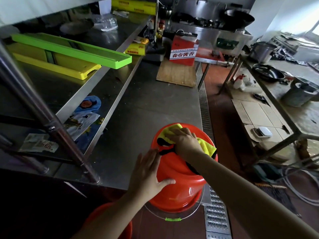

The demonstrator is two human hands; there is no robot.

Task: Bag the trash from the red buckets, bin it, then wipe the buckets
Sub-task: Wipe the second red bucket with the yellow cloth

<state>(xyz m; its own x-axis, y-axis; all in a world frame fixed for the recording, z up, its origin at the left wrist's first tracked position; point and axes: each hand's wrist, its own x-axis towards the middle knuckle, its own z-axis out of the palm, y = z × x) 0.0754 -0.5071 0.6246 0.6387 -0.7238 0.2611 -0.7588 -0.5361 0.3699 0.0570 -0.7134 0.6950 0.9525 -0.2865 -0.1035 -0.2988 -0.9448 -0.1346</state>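
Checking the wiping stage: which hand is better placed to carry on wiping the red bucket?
The right hand: it already presses the yellow cloth against the red bucket. The left hand lies flat on the bucket's side, steadying it, and holds no cloth.

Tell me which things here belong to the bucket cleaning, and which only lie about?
In use:
red bucket, steadied by the left hand
yellow cloth, pressed on it by the right hand

Lying about:
green tray
red carton
wooden board
wok
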